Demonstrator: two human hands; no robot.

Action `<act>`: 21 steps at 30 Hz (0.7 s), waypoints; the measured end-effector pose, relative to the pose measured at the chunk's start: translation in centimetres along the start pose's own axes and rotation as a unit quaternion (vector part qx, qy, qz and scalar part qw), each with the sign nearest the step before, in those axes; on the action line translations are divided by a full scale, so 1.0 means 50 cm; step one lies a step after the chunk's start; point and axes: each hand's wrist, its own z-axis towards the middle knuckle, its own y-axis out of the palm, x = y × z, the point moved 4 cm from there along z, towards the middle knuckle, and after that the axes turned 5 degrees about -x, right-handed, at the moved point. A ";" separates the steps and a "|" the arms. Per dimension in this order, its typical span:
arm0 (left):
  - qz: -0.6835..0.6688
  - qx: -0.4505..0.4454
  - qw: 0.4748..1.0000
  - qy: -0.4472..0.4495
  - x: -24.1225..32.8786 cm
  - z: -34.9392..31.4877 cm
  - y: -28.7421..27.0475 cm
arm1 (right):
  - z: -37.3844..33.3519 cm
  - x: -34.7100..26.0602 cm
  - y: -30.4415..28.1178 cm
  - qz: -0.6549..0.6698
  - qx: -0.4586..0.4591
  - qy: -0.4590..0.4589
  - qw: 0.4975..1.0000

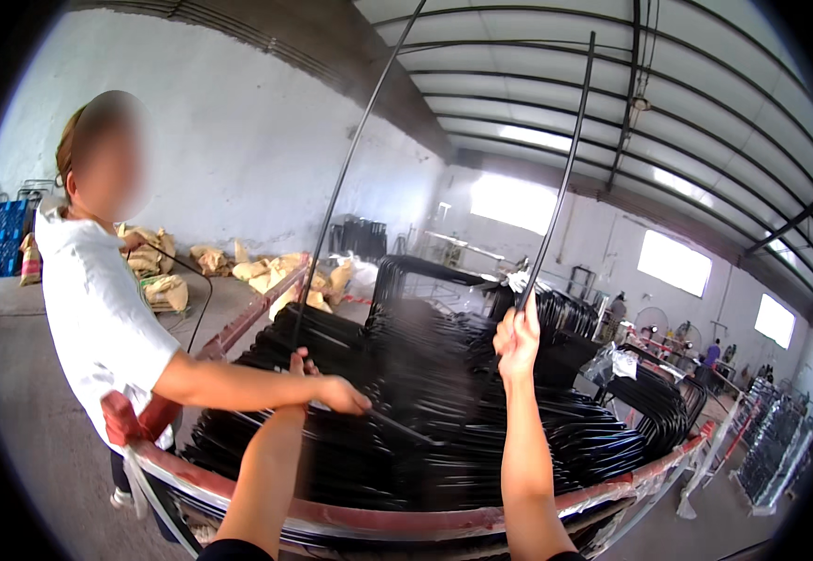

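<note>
My right hand (519, 341) is closed around the lower part of a long black metal tube (567, 168), which stands nearly upright, leaning a little right. My left hand (304, 363) grips the bottom of a second long black metal tube (349, 150), also tilted right; a co-worker's forearm (248, 385) crosses in front and hides part of this hand. Whether the two tubes join lower down cannot be seen. Beneath both hands lies a big stack of black bent tubes (556, 439) in a red metal rack (378, 519), partly blurred in the middle.
On the left stands a co-worker in a white top (107, 318), one hand reaching over the stack, the other near a thin bent black rod (208, 290). Tan sacks (262, 271) lie by the wall. At right are wrapped dark frames (776, 449) and plastic wrap (691, 486) on the rack corner.
</note>
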 end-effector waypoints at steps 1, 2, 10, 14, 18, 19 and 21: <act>0.005 -0.006 1.000 0.002 0.009 -0.003 0.004 | -0.018 0.000 0.012 -0.034 0.026 0.014 0.999; 0.004 -0.011 1.000 0.006 0.016 -0.014 0.015 | -0.029 -0.003 0.038 -0.046 0.029 0.017 0.998; -0.003 -0.014 0.997 0.075 0.035 -0.091 0.031 | -0.068 -0.049 0.175 -0.072 0.060 0.020 0.995; 0.054 -0.063 0.996 0.029 0.214 -0.217 -0.016 | -0.112 -0.098 0.161 -0.109 0.087 0.024 0.990; 0.038 -0.059 0.989 0.129 0.061 -0.123 0.053 | -0.099 -0.085 0.226 -0.083 0.069 0.018 0.994; 0.035 -0.069 0.977 0.199 0.025 -0.091 0.072 | -0.099 -0.084 0.232 -0.092 0.061 0.018 0.994; 0.041 -0.087 0.939 0.330 -0.029 -0.078 0.094 | -0.100 -0.076 0.273 -0.089 0.106 0.014 0.990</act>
